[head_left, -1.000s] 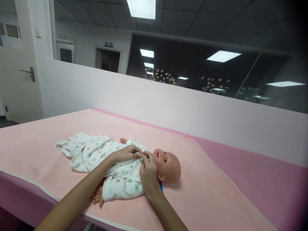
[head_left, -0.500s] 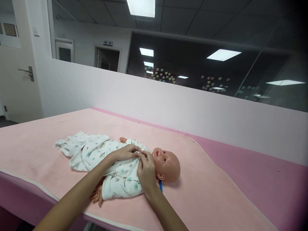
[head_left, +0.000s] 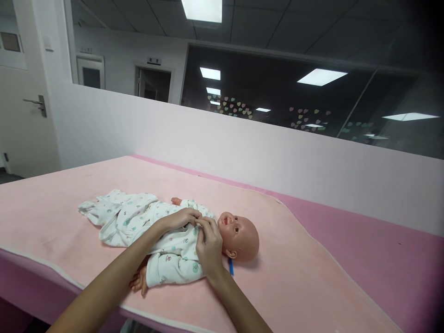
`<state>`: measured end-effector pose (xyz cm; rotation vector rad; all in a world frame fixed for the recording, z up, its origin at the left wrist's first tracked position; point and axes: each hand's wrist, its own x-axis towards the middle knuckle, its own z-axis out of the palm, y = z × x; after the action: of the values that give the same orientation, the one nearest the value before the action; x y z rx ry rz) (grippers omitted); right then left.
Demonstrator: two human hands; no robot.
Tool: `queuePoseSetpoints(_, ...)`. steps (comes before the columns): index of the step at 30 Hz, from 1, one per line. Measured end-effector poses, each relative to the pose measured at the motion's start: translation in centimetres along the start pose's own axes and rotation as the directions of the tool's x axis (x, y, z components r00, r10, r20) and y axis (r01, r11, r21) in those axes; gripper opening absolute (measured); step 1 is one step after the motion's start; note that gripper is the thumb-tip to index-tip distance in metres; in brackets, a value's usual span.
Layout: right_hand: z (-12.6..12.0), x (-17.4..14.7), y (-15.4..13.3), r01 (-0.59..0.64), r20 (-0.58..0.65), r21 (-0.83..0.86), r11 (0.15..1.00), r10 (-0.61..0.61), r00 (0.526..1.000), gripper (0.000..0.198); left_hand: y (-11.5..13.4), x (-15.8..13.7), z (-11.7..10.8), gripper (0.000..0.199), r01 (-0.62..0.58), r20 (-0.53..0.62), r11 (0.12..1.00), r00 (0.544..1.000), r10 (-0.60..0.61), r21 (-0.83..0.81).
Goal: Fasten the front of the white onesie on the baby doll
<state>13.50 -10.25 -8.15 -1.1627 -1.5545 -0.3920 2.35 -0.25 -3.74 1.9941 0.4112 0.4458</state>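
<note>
Little change: left hand (head_left: 182,218) and right hand (head_left: 210,246) still bunched narrow on patterned clothes (head_left: 176,267), left of doll head (head_left: 243,239); hold unclear, work seemingly ongoing.

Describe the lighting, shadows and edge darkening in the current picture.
In the head view, the white rectangular light panel is blown out; in the head view, a soft shadow lies beside the bald plastic doll head; in the head view, the upper right corner fades to black.

Doll's head (head_left: 245,238): smooth plastic, faintly glossy
Garment (head_left: 175,269): matt cloth, softly creased
Table cover (head_left: 294,277): matt cloth, slightly napped
Door handle (head_left: 42,106): smooth metal, satin
Window (head_left: 253,85): glossy, reflective glass
Low wall (head_left: 222,143): smooth, matt
</note>
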Motion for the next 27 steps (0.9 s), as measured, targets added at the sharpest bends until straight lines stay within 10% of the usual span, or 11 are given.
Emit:
queuePoseSetpoints(20,0.2,-0.4,0.9,0.046,0.145,-0.261,0.964,-0.008,0.989,0.029,-0.5,-0.9,-0.9,0.036,0.115,-0.148,0.893,0.969,-0.197,-0.435)
queuePoseSetpoints(27,-0.1,-0.4,1.2,0.138,0.179,-0.445,0.885,-0.064,0.982,0.039,-1.0,-2.8,-2.4,0.029,0.066,-0.102,0.969,0.99,-0.092,-0.237)
